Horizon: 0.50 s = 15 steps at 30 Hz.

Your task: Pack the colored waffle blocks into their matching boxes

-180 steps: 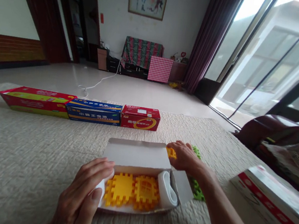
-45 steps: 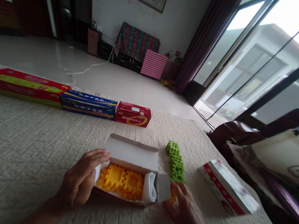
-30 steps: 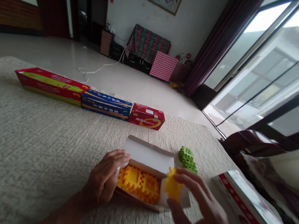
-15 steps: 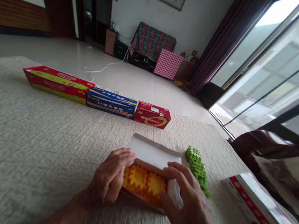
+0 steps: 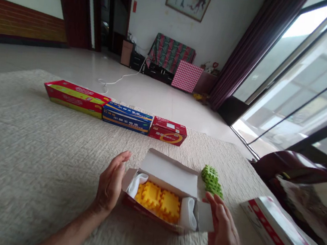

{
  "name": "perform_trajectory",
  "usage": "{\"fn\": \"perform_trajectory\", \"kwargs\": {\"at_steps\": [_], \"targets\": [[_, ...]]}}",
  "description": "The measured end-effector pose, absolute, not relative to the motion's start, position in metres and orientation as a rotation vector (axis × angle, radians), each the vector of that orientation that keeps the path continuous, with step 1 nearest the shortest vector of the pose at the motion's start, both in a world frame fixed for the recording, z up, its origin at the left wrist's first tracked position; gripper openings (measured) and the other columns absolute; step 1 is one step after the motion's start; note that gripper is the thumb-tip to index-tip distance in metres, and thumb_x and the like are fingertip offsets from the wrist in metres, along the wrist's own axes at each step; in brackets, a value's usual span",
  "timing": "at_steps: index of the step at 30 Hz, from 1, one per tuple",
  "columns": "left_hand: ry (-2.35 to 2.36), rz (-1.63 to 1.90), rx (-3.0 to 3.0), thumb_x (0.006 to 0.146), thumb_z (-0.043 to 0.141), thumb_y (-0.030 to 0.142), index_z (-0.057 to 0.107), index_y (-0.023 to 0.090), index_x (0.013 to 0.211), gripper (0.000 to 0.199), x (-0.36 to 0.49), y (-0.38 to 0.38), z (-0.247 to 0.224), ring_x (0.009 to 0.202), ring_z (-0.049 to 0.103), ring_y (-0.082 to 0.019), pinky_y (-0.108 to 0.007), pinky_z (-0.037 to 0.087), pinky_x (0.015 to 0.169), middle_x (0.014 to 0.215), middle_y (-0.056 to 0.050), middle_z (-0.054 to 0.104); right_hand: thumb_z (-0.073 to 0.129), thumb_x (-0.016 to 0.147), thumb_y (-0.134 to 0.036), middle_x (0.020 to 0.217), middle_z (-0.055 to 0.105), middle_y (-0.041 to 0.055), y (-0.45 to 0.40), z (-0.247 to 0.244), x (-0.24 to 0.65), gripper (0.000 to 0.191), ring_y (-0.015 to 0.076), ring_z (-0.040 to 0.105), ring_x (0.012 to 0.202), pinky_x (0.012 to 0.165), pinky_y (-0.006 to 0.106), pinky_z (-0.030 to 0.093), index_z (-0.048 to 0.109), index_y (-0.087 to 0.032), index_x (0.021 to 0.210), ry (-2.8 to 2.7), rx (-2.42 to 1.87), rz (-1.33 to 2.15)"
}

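Note:
An open cardboard box point(image 5: 171, 171) with a white inside and a dark red outside lies in front of me, its long lid flap tilted back. Yellow toothed plastic building blocks point(image 5: 158, 200) fill its middle. White foam padding point(image 5: 189, 212) sits at the right end, and another piece of foam point(image 5: 137, 184) at the left. My left hand point(image 5: 111, 183) is raised just left of the box's left flap, fingers stretched out and holding nothing. Beside the right end flap is my right hand point(image 5: 224, 224), also empty with fingers extended; whether it touches the flap I cannot tell.
Green plastic blocks point(image 5: 212, 181) lie right of the box. A white and red carton point(image 5: 283, 236) stands farther right. Across the beige textured cover run a long red and yellow-green box point(image 5: 77, 97), a blue box point(image 5: 127, 117) and a red box point(image 5: 168, 131), end to end.
Both hands have moved outward from the box's ends, baring the foam and the side flaps. The blocks stay inside. The view has shifted slightly.

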<state>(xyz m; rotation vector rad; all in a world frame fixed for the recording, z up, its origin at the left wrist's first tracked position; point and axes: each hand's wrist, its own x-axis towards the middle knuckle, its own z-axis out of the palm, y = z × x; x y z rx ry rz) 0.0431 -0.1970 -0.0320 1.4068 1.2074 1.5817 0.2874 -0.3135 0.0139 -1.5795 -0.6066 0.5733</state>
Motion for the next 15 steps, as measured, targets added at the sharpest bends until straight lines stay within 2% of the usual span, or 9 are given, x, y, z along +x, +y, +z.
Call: {"fn": "perform_trajectory", "kwargs": {"at_steps": [4,8,10,15], "targets": [[1.352,1.463,1.086,0.090,0.041,0.044,0.062,0.018,0.117,0.043,0.041,-0.192,-0.029,0.095,0.066,-0.022,-0.028,0.050,0.063,0.109,-0.009,0.069,0.063,0.075,-0.053,0.117,0.068,0.0071,-0.312,0.004,0.282,0.051,0.0261,0.060,0.111,0.083,0.036,0.050,0.062,-0.021,0.115,-0.356,-1.295,0.831],[1.316,1.418,0.906,0.084,0.050,0.044,0.063,0.016,0.116,0.045,0.040,-0.195,-0.019,0.070,0.066,-0.017,-0.025,0.049,0.056,0.089,-0.006,0.071,0.064,0.077,-0.051,0.112,0.071,0.0045,-0.312,0.009,0.278,0.047,0.0214,0.063,0.103,0.079,0.030,0.050,0.063,-0.021,0.113,-0.364,-1.234,0.870],[1.281,1.449,0.859,0.080,0.055,0.042,0.064,0.015,0.113,0.044,0.042,-0.199,-0.013,0.069,0.066,-0.017,-0.026,0.050,0.059,0.085,-0.005,0.072,0.062,0.079,-0.051,0.110,0.072,0.0035,-0.311,0.012,0.276,0.045,0.0196,0.064,0.100,0.078,0.029,0.050,0.063,-0.021,0.113,-0.354,-1.206,0.866],[1.305,1.542,0.763,0.075,0.059,0.034,0.069,0.015,0.101,0.034,0.051,-0.215,-0.007,0.095,0.067,-0.022,-0.032,0.051,0.084,0.096,-0.007,0.073,0.064,0.076,-0.050,0.109,0.071,0.0053,-0.311,0.010,0.265,0.050,0.0208,0.065,0.097,0.081,0.033,0.051,0.062,-0.018,0.114,-0.309,-1.186,0.835]]}}
